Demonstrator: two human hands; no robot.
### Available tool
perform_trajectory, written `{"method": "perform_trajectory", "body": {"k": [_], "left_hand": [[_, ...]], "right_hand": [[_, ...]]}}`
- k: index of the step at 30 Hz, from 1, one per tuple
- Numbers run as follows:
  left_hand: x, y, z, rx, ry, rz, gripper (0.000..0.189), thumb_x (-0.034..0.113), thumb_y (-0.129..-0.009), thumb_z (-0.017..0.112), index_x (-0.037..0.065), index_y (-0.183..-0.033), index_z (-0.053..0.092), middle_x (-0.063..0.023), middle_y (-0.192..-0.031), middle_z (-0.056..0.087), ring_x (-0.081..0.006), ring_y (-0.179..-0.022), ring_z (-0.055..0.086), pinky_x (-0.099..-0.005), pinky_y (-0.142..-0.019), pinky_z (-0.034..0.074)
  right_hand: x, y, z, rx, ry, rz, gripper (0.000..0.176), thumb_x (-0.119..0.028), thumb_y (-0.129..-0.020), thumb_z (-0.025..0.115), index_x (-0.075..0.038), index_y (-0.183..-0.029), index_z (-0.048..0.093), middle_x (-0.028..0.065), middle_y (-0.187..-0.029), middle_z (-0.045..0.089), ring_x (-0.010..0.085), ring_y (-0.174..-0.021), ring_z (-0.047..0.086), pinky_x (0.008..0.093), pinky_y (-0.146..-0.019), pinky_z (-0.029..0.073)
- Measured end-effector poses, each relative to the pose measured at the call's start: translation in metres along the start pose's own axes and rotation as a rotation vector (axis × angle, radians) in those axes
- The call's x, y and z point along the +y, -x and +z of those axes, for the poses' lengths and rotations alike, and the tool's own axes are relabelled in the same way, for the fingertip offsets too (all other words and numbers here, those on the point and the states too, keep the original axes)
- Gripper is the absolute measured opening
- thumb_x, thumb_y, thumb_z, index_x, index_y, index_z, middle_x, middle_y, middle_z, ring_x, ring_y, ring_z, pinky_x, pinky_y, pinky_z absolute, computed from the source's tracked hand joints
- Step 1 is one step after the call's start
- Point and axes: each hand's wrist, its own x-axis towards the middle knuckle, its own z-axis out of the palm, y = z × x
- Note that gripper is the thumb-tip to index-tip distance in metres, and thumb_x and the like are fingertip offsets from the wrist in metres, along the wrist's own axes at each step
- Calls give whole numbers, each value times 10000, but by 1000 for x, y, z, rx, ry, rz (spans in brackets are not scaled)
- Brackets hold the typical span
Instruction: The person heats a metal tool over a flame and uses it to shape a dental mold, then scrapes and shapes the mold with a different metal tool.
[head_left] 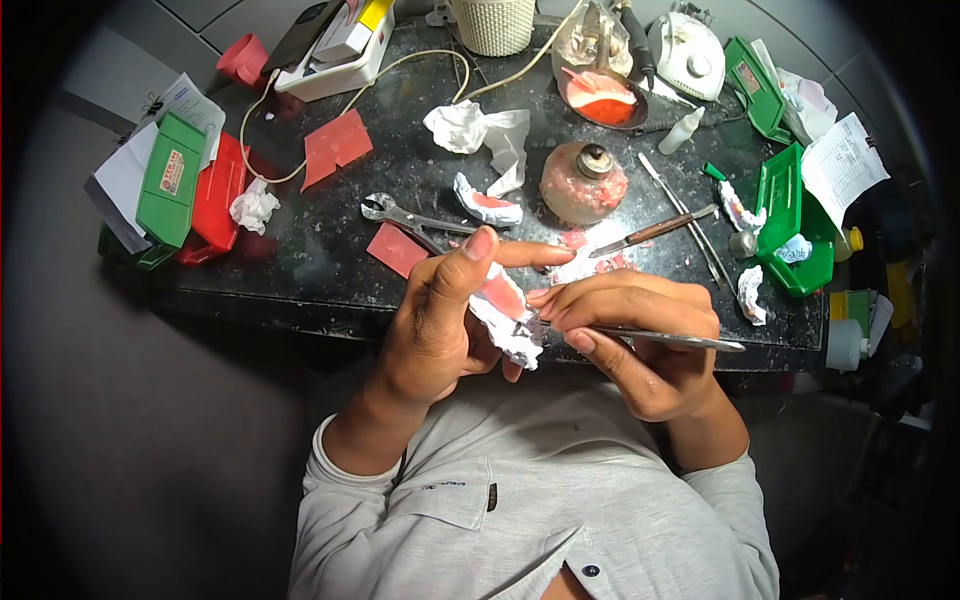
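Note:
In my left hand (430, 325) is a white plaster dental cast (518, 338) with pink wax on it, held just in front of the bench edge. The index finger stretches out over the cast while other fingers support it from below. My right hand (650, 345) is closed around a slim metal carving tool (700, 341), its working end against or very near the cast; the exact contact is hidden by the fingers. Beyond the hands lie a wooden-handled wax knife (655, 232), another cast with pink wax (487, 207), and metal pliers (425, 218).
A glass spirit lamp (583, 190) stands mid-bench. Pink wax sheets (338, 147) lie left, near crumpled tissue (455, 128). A pan with red wax (603, 103) sits behind. Green bins (780, 220) and small casts (752, 296) are at right; red and green bins (215, 215) stand left.

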Motion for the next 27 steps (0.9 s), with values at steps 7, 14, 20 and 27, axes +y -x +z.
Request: {"method": "perform_trajectory", "body": {"k": [7, 14, 20, 27], "left_hand": [[-5, -3, -7, -111, 103, -48, 712, 538, -1066, 334, -63, -1278, 651, -90, -648, 646, -103, -463, 544, -217, -420, 381], [-9, -6, -14, -193, 184, -73, 744, 524, -1068, 339, -135, -1291, 602, -216, -936, 688, -205, -786, 665, -295, -750, 510], [-10, -8, -13, -237, 248, -94, 758, 512, -1070, 343, -171, -1308, 570, -280, -1110, 712, -260, -990, 728, -336, -944, 577], [-12, -9, -12, -294, 358, -138, 752, 507, -1066, 357, -165, -1340, 553, -257, -1160, 702, -254, -1089, 687, -334, -979, 544]], "right_hand": [[-2, -1, -4, -48, -83, 24, 95, 101, -798, 722, 82, -891, 726, 207, -911, 747, 303, -862, 756, 356, -795, 599], [-3, -1, -6, -57, -134, 26, 88, 91, -806, 727, 77, -892, 731, 200, -907, 749, 301, -870, 756, 363, -803, 602], [-4, -3, -8, -78, -184, 53, 79, 94, -803, 732, 75, -880, 736, 191, -884, 750, 298, -874, 758, 366, -814, 606], [-2, -2, -9, -83, -269, 81, 97, 102, -796, 738, 77, -889, 747, 185, -876, 753, 316, -896, 761, 382, -839, 611]]}}
